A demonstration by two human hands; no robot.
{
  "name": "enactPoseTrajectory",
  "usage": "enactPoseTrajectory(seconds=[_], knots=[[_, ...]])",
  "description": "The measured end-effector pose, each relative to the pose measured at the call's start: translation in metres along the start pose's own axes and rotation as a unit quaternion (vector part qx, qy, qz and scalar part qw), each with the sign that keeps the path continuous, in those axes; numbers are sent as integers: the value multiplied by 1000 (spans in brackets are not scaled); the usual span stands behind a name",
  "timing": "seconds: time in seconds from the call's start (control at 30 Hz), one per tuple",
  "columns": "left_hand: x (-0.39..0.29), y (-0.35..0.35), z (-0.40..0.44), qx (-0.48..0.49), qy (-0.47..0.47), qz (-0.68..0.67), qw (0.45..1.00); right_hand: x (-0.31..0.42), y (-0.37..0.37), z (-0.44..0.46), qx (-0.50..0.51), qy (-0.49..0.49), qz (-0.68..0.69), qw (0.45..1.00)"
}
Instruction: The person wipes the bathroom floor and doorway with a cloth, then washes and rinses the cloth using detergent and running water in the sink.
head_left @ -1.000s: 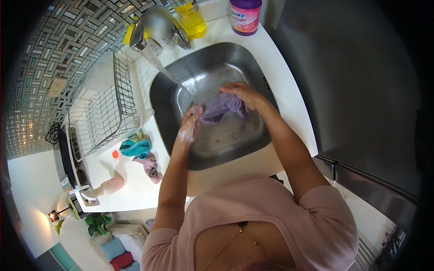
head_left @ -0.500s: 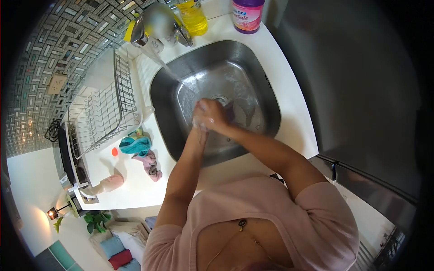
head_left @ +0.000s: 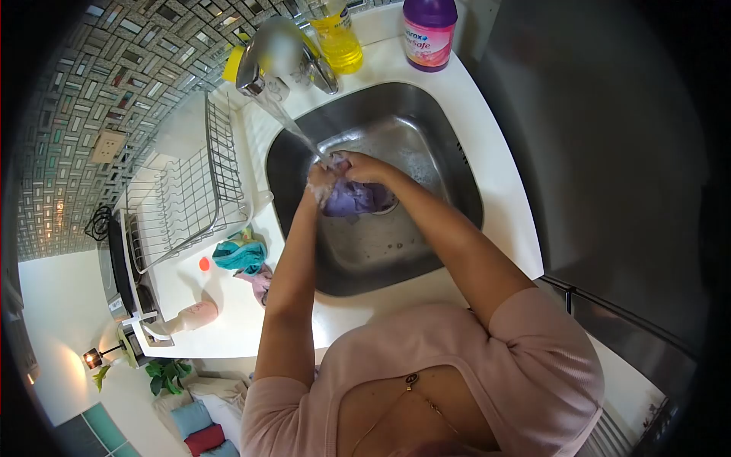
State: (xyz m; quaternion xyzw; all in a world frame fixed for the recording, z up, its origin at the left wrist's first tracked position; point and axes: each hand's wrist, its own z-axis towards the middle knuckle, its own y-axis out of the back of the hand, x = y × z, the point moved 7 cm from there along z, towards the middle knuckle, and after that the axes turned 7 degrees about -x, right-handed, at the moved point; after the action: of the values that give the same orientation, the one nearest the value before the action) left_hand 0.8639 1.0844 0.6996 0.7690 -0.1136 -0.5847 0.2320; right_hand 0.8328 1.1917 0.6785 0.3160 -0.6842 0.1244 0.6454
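Note:
Over the steel sink (head_left: 426,247), both hands grip a wet purple cloth (head_left: 352,199) under running water. My left hand (head_left: 320,180) closes on its left side, with suds or splashing water around the fingers. My right hand (head_left: 361,167) pinches the upper edge, its fingertips close to the left ones. The cloth hangs bunched below them, and its exact kind is unclear. From the faucet (head_left: 251,76) a stream (head_left: 293,128) falls onto the hands and cloth.
Left of the sink are a wire dish rack (head_left: 217,171), a teal cloth (head_left: 240,255), a pink cloth (head_left: 259,283), an orange cap (head_left: 204,263) and a pinkish bottle (head_left: 196,316) lying down. Behind stand a yellow liquid bottle (head_left: 339,46) and a purple-pink bottle (head_left: 429,42).
Both hands, earlier pressed together lower in the sink, have moved up under the stream. The purple cloth, mostly hidden before, is now spread below them. The camera view shifted slightly.

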Motion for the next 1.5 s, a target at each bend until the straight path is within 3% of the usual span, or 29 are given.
enactPoseTrajectory(seconds=[0.13,0.23,0.27,0.37,0.4,0.47,0.5,0.57,0.67,0.7,0.73,0.8,0.83,0.87,0.97,1.0,1.1,1.13,1.2,1.3,1.33,1.4,1.43,1.47,1.5], knots=[[-11,8,-8,3,66,-255,965,11,18,7,-13,8,-59,998],[13,-8,-19,135,92,-63,985,32,32,0,-75,69,13,995],[14,-8,-23,129,86,14,988,21,34,7,-91,60,15,994],[37,-3,-9,60,80,-234,967,-14,51,7,-195,-36,78,977],[43,-6,-8,49,116,-309,943,-5,52,-5,-245,-7,161,956],[54,-21,-5,26,185,-455,871,13,38,-24,-351,22,117,929],[62,-36,-2,59,198,-494,844,21,29,-32,-401,37,94,910],[79,-66,0,123,224,-567,783,26,-6,-38,-390,-17,94,916],[24,-61,-40,29,315,-388,866,11,-7,-40,-416,-55,-3,908],[37,-76,-30,87,284,-449,843,-2,0,-40,-431,-60,-53,899],[49,-90,-21,147,257,-506,810,-35,4,-34,-381,-94,-10,920],[46,-51,-20,4,296,-251,922,-81,-7,-10,-192,-150,99,965],[42,-28,-23,-71,307,-114,942,-63,-7,-19,-47,-198,75,976],[38,-24,-23,-46,271,-88,957,-37,-5,-36,105,-225,37,968],[28,-9,-24,35,153,-6,988,-8,24,-24,96,-132,16,986],[34,-20,-13,147,117,-21,982,0,36,-19,102,-90,85,987],[50,-9,-13,159,173,12,972,6,70,-19,-38,-126,225,965],[52,-12,-10,130,180,-108,969,8,74,-21,-29,-151,200,968],[59,-21,-2,71,185,-342,919,2,77,-21,-98,-134,142,976],[50,-47,-8,36,229,-507,830,1,52,-24,-175,-98,136,970],[46,-56,-13,52,246,-514,820,2,38,-27,-196,-85,148,966],[42,-74,-24,83,279,-527,798,7,2,-43,-266,-99,37,958],[60,-96,-8,195,98,-679,701,8,-8,-47,-296,-103,-19,949],[82,-110,-10,346,-49,-777,524,-1,-14,-47,-328,-89,-55,939],[74,-101,-18,260,14,-718,646,-17,-24,-48,-353,-72,-88,929]])
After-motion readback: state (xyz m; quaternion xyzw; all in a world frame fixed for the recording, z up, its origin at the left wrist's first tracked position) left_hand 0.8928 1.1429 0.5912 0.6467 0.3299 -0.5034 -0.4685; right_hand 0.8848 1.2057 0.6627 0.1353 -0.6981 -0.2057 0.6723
